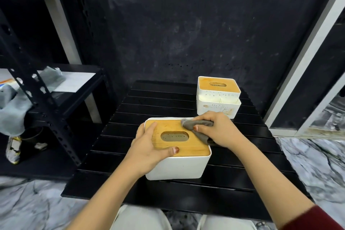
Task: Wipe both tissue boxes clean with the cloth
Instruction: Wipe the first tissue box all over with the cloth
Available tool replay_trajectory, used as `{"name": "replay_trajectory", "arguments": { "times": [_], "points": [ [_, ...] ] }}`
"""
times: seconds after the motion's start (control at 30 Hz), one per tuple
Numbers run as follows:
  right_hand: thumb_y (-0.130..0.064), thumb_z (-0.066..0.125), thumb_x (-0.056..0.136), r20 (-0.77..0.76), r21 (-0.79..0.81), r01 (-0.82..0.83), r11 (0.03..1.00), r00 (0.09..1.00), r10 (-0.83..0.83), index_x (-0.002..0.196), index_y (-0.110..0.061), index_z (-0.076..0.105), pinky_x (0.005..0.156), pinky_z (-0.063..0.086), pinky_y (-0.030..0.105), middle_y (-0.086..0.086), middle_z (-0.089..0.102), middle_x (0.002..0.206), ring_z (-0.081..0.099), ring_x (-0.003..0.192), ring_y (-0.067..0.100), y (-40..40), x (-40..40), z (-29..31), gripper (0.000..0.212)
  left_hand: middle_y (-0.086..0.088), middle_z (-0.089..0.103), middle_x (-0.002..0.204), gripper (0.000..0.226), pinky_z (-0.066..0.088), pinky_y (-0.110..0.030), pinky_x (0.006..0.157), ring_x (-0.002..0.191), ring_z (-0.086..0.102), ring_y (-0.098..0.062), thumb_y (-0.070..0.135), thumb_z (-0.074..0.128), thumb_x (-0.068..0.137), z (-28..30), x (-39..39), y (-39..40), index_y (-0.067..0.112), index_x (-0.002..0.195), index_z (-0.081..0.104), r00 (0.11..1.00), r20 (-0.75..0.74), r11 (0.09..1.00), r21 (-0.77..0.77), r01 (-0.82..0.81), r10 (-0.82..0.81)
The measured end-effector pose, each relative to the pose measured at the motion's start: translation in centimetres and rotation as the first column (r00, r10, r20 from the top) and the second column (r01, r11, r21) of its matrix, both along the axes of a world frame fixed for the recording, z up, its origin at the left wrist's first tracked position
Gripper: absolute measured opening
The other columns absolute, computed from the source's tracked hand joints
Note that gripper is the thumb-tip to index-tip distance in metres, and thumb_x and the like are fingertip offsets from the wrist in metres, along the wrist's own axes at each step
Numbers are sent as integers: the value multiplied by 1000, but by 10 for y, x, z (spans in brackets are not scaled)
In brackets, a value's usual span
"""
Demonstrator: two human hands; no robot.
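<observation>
Tissue boxes, 2 of them, stood on a black slatted table (242,155) in the middle of the frame. The nearer box (179,166), at lower centre, was white with a wooden lid (168,127) that had an oval slot. The left hand (149,147) lay spread over the lid's left side, thumb flat along its near edge and fingers wrapped over the far left corner, steadying the box. The right hand (216,129) was curled around a bunched grey cloth (196,127), pressing it onto the lid's upper right corner. The farther box (218,97), upper right of centre, was white with a wooden top and what looked like an open compartment along its front; stains marked its front wall. It stood apart from the nearer box, just behind the right hand. At the left of the frame, a dark metal shelf (46,99) held pale grey rags (13,110).
</observation>
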State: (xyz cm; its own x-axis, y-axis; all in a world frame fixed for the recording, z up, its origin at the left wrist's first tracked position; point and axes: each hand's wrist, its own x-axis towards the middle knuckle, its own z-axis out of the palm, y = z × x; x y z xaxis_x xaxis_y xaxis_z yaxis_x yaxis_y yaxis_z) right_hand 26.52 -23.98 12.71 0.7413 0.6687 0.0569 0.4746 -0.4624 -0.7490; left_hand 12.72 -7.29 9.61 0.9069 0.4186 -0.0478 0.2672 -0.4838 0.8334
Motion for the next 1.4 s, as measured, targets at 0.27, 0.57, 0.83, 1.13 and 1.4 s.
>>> {"name": "replay_trajectory", "arguments": {
  "times": [0.27, 0.57, 0.83, 1.13, 1.4],
  "points": [
    [-18, 62, 86, 51, 4, -36, 999, 998, 36, 102, -35, 66, 76, 44, 16, -9, 59, 101, 55, 97, 7, -9, -7, -8, 23, 11, 19, 142, 93, 35, -33, 106, 131, 32, -19, 42, 76, 73, -1, 0, -4, 25, 147, 22, 999, 1, 999, 6, -34, 34],
    [-20, 67, 82, 60, -20, -143, 990, 988, 144, 92, -42, 66, 82, 46, 18, -13, 62, 96, 57, 93, 3, -24, -16, -2, 24, 12, 23, 136, 89, 36, -26, 99, 121, 38, -14, 36, 78, 72, 2, 0, -7, 24, 145, 28, 1000, 22, 1000, -13, -18, 18],
    [-19, 60, 87, 92, -120, -67, 990, 993, 78, 94, -29, 63, 73, 47, 21, -8, 58, 102, 55, 95, 10, 8, 16, 3, 13, 8, 13, 151, 100, 32, -23, 104, 129, 32, -12, 40, 77, 71, 1, 1, -3, 20, 149, 18, 1000, -9, 1000, -1, 21, -21],
    [-19, 67, 82, 23, -47, -189, 981, 981, 191, 90, -32, 65, 77, 47, 15, -12, 62, 95, 57, 89, -1, -26, 2, 3, 15, 10, 1, 158, 83, 10, -51, 118, 146, 2, -23, 45, 78, 68, 20, 18, 44, 46, 139, 34, 949, -247, 974, 62, 217, -196],
    [-19, 69, 80, 18, 0, -171, 985, 985, 171, 92, -33, 67, 80, 45, 16, -14, 61, 93, 58, 89, 1, -36, -43, -2, 19, 0, 28, 151, 46, 29, -52, 111, 138, 26, -26, 42, 66, 83, 11, 26, 30, 38, 126, 53, 989, -73, 945, 310, -103, 131]
  ]
}}
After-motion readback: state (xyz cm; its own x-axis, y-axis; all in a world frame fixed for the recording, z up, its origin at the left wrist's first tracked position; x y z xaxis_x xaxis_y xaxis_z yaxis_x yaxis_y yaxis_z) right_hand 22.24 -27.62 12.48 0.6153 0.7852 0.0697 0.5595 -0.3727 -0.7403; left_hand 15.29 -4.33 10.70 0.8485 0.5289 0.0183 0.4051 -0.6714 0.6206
